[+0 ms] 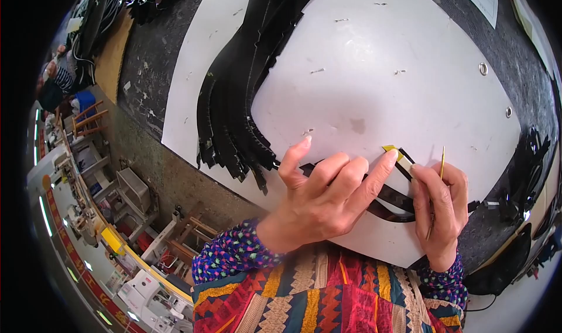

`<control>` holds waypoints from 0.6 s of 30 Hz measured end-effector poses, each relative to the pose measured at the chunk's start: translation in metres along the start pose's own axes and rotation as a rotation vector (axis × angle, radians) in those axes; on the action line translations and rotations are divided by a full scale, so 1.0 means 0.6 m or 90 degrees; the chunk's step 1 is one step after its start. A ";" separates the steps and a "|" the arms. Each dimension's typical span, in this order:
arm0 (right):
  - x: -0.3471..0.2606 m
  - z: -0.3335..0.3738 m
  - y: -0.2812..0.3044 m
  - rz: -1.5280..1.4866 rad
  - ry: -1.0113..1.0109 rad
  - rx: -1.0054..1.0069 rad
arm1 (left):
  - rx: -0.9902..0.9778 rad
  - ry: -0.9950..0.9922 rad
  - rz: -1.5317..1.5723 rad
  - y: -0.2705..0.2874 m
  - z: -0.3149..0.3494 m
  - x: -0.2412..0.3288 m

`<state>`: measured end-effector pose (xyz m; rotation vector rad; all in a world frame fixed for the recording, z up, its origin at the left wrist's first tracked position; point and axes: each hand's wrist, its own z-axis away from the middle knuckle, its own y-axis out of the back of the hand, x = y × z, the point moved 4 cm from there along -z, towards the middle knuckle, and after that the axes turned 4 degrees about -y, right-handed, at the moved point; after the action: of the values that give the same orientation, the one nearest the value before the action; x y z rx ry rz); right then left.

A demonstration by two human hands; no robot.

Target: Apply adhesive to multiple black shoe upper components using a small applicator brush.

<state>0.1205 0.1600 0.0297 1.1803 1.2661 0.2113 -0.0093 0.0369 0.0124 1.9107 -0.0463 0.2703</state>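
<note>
My right hand: fingers pinched on the black-edged pale strip, pointed tool tucked in; its upturned tip could prick if my hold slips | my left hand: fingers apart, one on the strip's yellow end; uneven pressure could skew it | between my hands, black band could snag | beyond my left, fanned black strips could slide if bumped

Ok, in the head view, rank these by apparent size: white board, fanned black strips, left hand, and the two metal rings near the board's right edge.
1. White board
2. Fanned black strips
3. Left hand
4. Upper metal ring and lower metal ring, too alike to rank apart
</note>
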 end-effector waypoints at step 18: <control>0.003 -0.006 0.000 -0.001 0.001 0.010 | -0.007 -0.023 0.010 0.000 -0.005 0.001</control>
<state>0.1184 0.1632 0.0291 1.1923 1.2717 0.2019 -0.0093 0.0395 0.0132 1.9045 -0.0868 0.2456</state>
